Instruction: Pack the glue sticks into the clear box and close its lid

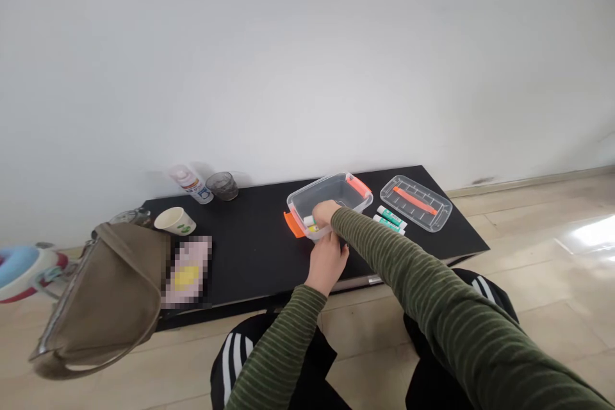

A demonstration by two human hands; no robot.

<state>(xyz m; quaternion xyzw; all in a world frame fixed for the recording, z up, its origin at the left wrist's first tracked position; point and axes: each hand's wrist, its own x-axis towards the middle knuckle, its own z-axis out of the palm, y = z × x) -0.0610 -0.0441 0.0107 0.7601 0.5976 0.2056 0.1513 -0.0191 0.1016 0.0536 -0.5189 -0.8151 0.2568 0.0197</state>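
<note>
A clear plastic box (298,200) with orange side clips stands open on the black table (240,256). My right hand (325,211) reaches inside it with fingers curled down. Next to those fingers lie a small white item (309,221) and a yellow-and-white piece (313,229); whether I grip either is hidden. At the near wall my left hand (327,262) closes its fingers against the box's edge. Right of the box, two white-and-green tubes (390,221) lie side by side. Beyond them rests the clear lid (439,221) with its orange handle (414,200).
A spray can (192,184), a dark glass (223,186) and a paper cup (175,221) stand at the table's left. A brown bag (106,288) overhangs the left end, beside a blurred-out pink item (187,275). Behind runs a white wall (307,64).
</note>
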